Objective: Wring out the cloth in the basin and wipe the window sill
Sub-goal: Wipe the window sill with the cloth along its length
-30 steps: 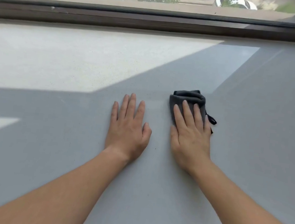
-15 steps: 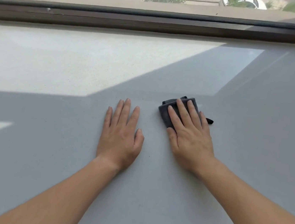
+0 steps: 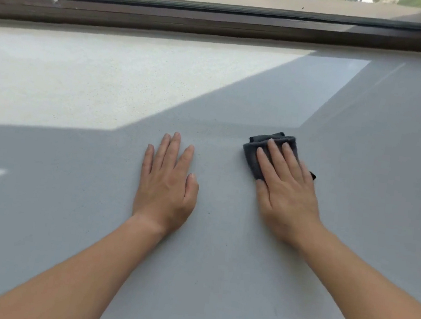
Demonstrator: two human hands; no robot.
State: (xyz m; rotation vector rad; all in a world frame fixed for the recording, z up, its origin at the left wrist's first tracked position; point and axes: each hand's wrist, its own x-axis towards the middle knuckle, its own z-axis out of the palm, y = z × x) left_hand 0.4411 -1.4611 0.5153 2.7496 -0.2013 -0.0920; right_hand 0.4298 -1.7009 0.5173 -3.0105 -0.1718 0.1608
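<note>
Flat and straight-fingered, the right hand [image 3: 287,195] is laid on the folded dark cloth [image 3: 253,155], which is pressed against the window sill [image 3: 216,279] beneath the fingers [image 3: 274,156]; nothing is curled round or pinched. Only the cloth's far and left edges are seen past the fingertips. To that hand's left, apart from the cloth, the left hand [image 3: 166,183] is rested flat on the sill, fingers straight. The cloth is judged light, soft and limp, probably damp, so bunching is likely if one edge is pushed; it is best driven under a broad flat palm.
</note>
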